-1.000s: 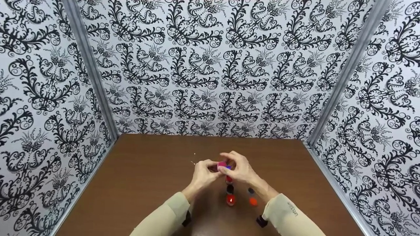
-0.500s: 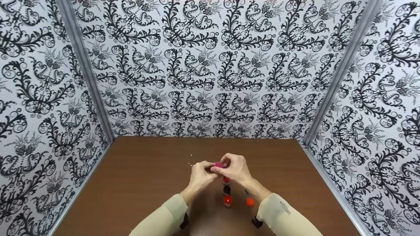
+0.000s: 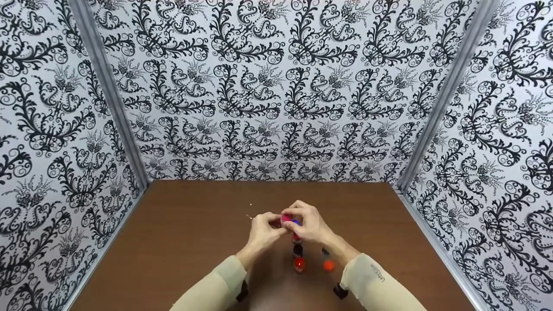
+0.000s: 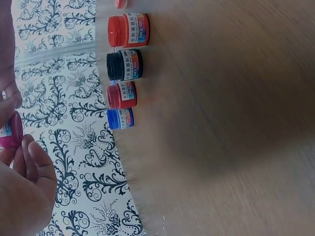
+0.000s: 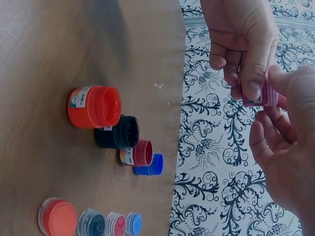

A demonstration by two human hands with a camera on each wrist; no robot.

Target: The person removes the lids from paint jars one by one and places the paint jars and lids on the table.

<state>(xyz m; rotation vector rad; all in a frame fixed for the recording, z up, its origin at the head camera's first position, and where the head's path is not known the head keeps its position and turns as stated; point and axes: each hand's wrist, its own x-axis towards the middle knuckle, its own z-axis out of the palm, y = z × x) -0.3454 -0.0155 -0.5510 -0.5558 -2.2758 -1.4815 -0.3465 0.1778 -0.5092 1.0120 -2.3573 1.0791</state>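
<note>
A small magenta paint jar (image 5: 258, 98) is held up between both hands, above the table. My left hand (image 3: 263, 231) grips its labelled body, with the thumb pressed along the side in the right wrist view. The fingers and thumb of my right hand (image 3: 309, 224) pinch the jar's other end, at the lid. In the left wrist view only part of the magenta jar (image 4: 11, 130) shows at the left edge. Below the hands stands a row of uncapped paint jars: orange (image 5: 93, 107), black (image 5: 118, 132), red (image 5: 137, 153) and blue (image 5: 149, 164).
Beside the jars lie their loose lids: orange (image 5: 59, 218), dark (image 5: 92, 223), red (image 5: 116, 225) and blue (image 5: 134, 224). Small white specks (image 5: 159, 85) dot the brown table (image 3: 194, 224). Patterned walls (image 3: 268, 108) enclose its back and sides.
The right hand's raised fingers have come down and curled round the magenta jar's end, shifting their hold. Both hands stay together over the row. The head view has shifted slightly.
</note>
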